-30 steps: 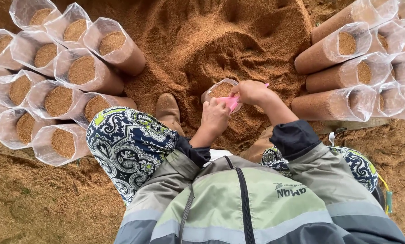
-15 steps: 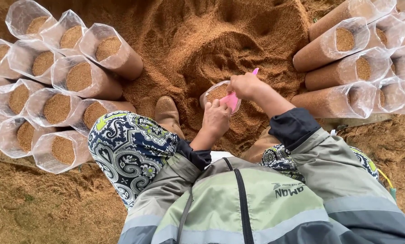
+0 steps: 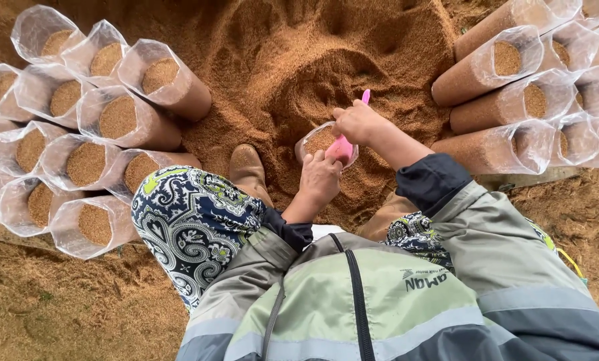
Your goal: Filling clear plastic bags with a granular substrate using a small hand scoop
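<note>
The small clear bag [image 3: 318, 139], part full of sawdust, stands open on the brown heap [image 3: 353, 60] just ahead of my boot [image 3: 247, 170], and my left hand [image 3: 321, 179] pinches its near rim with curled fingers. My right hand [image 3: 358, 122] is closed around a pink scoop [image 3: 343, 146] tipped into the bag's mouth. Filled bags lie stacked to my left [image 3: 119, 119] and right [image 3: 506, 60].

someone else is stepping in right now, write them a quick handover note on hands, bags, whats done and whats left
Left hand grips the rim of the clear bag, holding it open, standing in the sawdust pile.
Right hand holds a pink scoop at the bag's mouth.
Done: filled bags stacked at left and right.
Left: the bag in hand looks only partly filled.
</note>
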